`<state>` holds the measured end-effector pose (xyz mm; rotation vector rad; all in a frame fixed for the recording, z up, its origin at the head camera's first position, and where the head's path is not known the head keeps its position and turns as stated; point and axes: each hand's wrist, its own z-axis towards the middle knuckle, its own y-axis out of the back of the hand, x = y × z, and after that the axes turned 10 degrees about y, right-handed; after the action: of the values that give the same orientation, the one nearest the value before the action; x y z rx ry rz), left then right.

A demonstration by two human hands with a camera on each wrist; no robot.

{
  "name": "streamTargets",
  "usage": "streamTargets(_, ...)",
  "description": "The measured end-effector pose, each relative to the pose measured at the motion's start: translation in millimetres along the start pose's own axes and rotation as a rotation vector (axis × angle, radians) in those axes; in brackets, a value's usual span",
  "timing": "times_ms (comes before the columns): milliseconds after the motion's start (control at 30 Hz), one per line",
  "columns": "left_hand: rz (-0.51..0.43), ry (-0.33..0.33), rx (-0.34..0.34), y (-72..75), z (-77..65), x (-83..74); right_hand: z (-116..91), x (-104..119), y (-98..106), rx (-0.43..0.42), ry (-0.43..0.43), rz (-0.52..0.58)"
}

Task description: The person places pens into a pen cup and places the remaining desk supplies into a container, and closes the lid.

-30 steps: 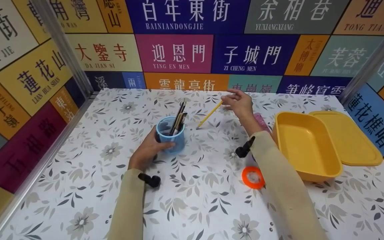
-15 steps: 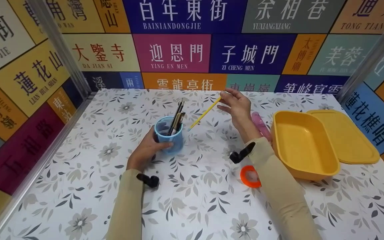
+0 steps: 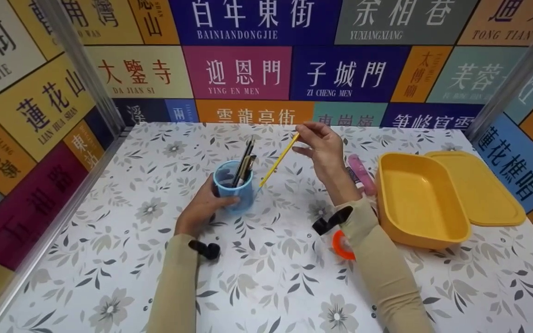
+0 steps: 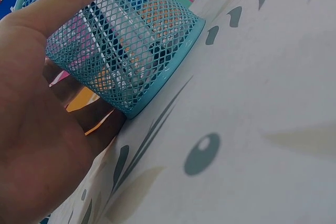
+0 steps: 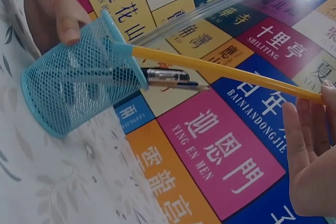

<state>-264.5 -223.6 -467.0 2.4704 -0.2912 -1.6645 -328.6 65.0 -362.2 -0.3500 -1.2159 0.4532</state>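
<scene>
My left hand (image 3: pixel 201 206) grips a light blue mesh pen cup (image 3: pixel 246 200) around its side, thumb across the front. The cup (image 4: pixel 152 22) stands upright on the table, and several dark pens (image 3: pixel 243 170) lean inside it. To the right of the cup, my right hand (image 3: pixel 327 150) pinches a yellow pencil (image 3: pixel 278 161) by its upper end between thumb and fingertips. The pencil slants down to the left, its light blue end beside the cup's right side in the head view. In the right wrist view, this end of the pencil (image 5: pixel 220 71) overlaps the cup's rim.
A yellow box (image 3: pixel 426 199) stands on the right, with its yellow lid (image 3: pixel 486 189) lying behind it. A pink rounded object (image 3: pixel 362 173) lies left of the box. Partly under my right sleeve is an orange ring-shaped roll (image 3: pixel 340 245). Printed panels surround the floral-covered table.
My right hand has moved left with the pencil, bringing its lower end close to the cup and tilting it steeper. The left hand keeps its hold on the cup.
</scene>
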Motion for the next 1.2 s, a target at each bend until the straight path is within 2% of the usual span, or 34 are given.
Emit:
streamTargets(167,-0.006,0.001,0.005,0.1,-1.8,-1.5,-4.0,2.2,-8.9,0.006,0.044,0.032)
streamTargets(333,-0.014,0.002,0.015,0.3,-1.2,-2.3,-6.6,3.8,-21.4,-0.025,0.082,0.05)
streamTargets(567,-0.013,-0.07,0.019,0.2,1.4,-2.9,-8.9,1.1,-38.8,-0.041,0.132,0.063)
streamTargets(600,-0.014,-0.064,0.014,-0.1,1.5,-2.8,-9.8,0.0,-39.9,-0.039,0.138,0.054)
streamTargets(833,0.019,-0.057,0.01,-0.4,2.1,-1.0,-15.3,-8.4,-37.1,-0.033,0.158,-0.012)
streamTargets(1033,0.035,-0.023,-0.007,0.2,1.4,0.5,-19.1,-16.3,-34.0,-0.035,0.144,-0.061)
streamTargets(1200,0.034,-0.037,-0.001,0.2,0.7,2.1,-21.8,-25.8,-34.0,-0.027,0.128,-0.065)
